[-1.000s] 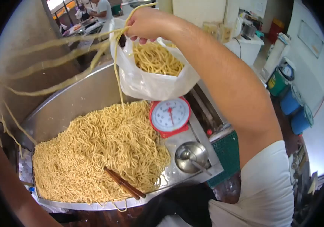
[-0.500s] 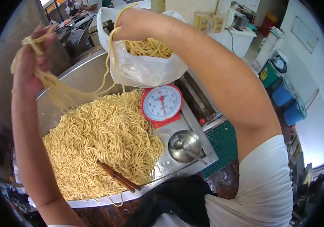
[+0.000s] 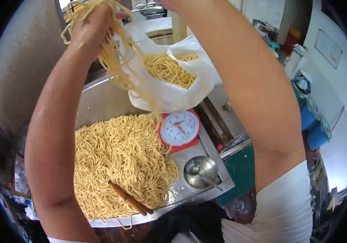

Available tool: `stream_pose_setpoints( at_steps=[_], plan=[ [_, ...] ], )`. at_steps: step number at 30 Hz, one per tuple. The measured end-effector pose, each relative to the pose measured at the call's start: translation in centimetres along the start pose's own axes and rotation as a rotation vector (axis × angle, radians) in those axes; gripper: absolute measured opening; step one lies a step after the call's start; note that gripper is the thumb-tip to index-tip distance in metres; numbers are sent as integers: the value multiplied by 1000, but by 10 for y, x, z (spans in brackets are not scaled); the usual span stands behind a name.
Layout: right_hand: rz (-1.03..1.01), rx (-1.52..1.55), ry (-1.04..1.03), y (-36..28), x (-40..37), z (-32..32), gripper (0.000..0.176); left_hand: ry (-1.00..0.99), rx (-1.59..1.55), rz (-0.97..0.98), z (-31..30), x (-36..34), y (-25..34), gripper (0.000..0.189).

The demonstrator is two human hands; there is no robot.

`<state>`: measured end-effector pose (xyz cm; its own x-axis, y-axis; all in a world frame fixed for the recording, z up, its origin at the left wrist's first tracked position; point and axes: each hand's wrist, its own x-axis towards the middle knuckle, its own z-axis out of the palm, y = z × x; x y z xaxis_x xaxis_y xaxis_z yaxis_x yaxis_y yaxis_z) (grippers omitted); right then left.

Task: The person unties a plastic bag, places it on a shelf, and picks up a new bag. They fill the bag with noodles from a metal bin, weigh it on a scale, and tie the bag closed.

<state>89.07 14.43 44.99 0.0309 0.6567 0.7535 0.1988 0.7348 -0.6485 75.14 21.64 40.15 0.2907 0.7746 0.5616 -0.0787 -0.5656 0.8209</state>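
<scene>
My left hand is raised at the top left, closed on a bunch of yellow noodles. Strands loop over its back and hang down past the near left side of a white plastic bag. More noodles fill the bag, which sits on a red dial scale. Only a bit of my right hand shows at the top edge, above the bag; its fingers are out of frame. Below my left hand, a large heap of noodles lies in a metal tray.
Wooden chopsticks rest on the heap's front edge. A metal bowl with a ladle stands at the tray's right. A green mat and blue bins are farther right.
My left hand has moved right and up, bringing the noodles beside the bag. My right hand has risen from the bag's mouth to the top edge. The camera view has shifted slightly.
</scene>
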Motion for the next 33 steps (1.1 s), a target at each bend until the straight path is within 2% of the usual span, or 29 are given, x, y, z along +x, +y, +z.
stream_pose_setpoints(
  at_steps=[2, 3, 4, 5, 7, 9, 10, 11, 13, 15, 17, 18, 20, 21, 23, 24, 25, 27, 28, 30, 33],
  plan=[
    [274, -180, 6, 8, -1, -17, 44, 46, 9, 33, -11, 6, 20, 35],
    [265, -180, 3, 19, -7, -23, 44, 50, 10, 42, -4, -3, 38, 35],
    [326, -199, -103, 34, -17, -28, 41, 145, -91, -19, 13, -21, 62, 34],
    [388, -218, -209, 49, -27, -28, 47, 239, -192, -81, 20, -30, 79, 41],
    [472, -389, -433, 71, -42, -25, 55, 235, -186, -66, -16, 10, 94, 44],
    [513, -432, -419, 101, -61, -6, 45, -292, -109, 237, -71, 47, 102, 42],
    [513, -431, -419, 121, -64, 3, 45, -76, -26, 228, -142, 102, 105, 39],
    [482, -435, -374, 140, -67, 12, 44, 137, 53, 195, -215, 160, 108, 44],
    [453, -437, -334, 145, -63, 19, 45, 230, -105, 254, -213, 89, 159, 42],
    [491, -356, -116, 116, -49, 20, 50, 279, -129, 276, -236, 64, 177, 41],
    [355, -425, -155, 95, -33, 6, 52, 306, -137, 277, -261, 46, 187, 40],
    [358, -425, -160, 89, -28, 3, 52, 316, -142, 271, -270, 38, 191, 39],
    [151, -537, -68, 82, -22, 1, 50, 327, -147, 259, -283, 23, 193, 38],
    [154, -539, -70, 85, -21, 1, 50, 328, -150, 247, -288, 16, 192, 37],
    [335, -482, -217, 93, -23, 3, 46, 328, -159, 223, -296, 3, 189, 36],
    [490, -489, -378, 103, -29, 7, 41, 322, -162, 211, -297, -2, 187, 36],
    [516, -584, -576, 114, -37, 11, 49, 312, -167, 195, -297, -7, 185, 35],
    [109, -781, -599, 123, -41, 28, 59, 297, -173, 165, -297, -16, 178, 35],
    [121, -777, -606, 125, -38, 28, 59, 291, -179, 148, -297, -20, 174, 34],
    [99, -835, -514, 78, -26, 39, 69, 281, -192, 117, -294, -27, 166, 34],
    [220, -709, -574, 58, -14, 47, 70, 250, -216, 82, -286, -36, 158, 33]
  ],
)
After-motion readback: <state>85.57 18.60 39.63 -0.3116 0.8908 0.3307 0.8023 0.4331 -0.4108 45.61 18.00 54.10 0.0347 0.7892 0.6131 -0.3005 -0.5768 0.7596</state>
